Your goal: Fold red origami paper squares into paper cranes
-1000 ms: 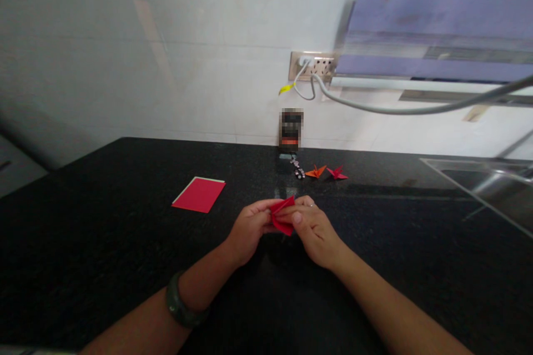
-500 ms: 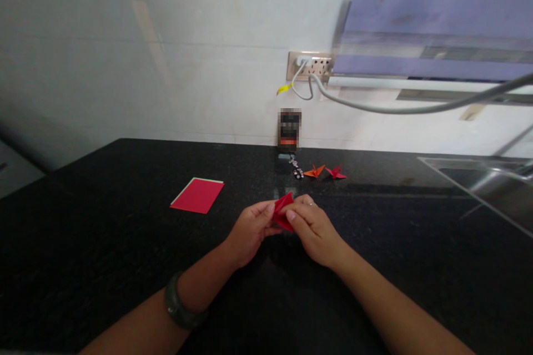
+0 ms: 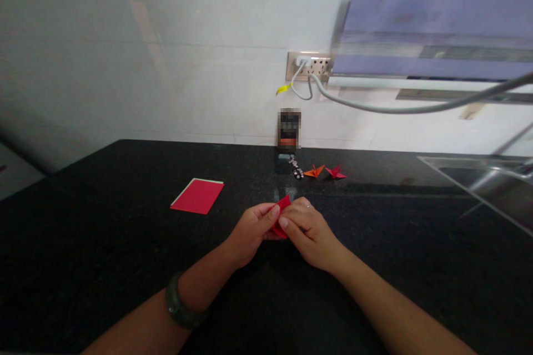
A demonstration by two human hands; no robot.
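Observation:
Both of my hands meet over the black countertop [image 3: 104, 244] and pinch a small folded piece of red paper [image 3: 281, 216] between them. My left hand [image 3: 250, 233] grips it from the left with thumb and fingers closed; a dark bangle sits on that wrist. My right hand [image 3: 310, 233] presses it from the right, fingers curled, a ring on one finger. Most of the paper is hidden between the fingers.
A stack of red paper sheets [image 3: 197, 196] lies to the left. An orange paper crane [image 3: 313, 171] and a red paper crane [image 3: 335, 172] stand near the back wall beside a small dark object [image 3: 289, 130]. A steel sink [image 3: 491, 183] is at the right; a cable hangs from the wall socket [image 3: 310, 65].
My hands have closed in on the red paper, pressing it smaller, so less of it shows between the fingers than a second ago.

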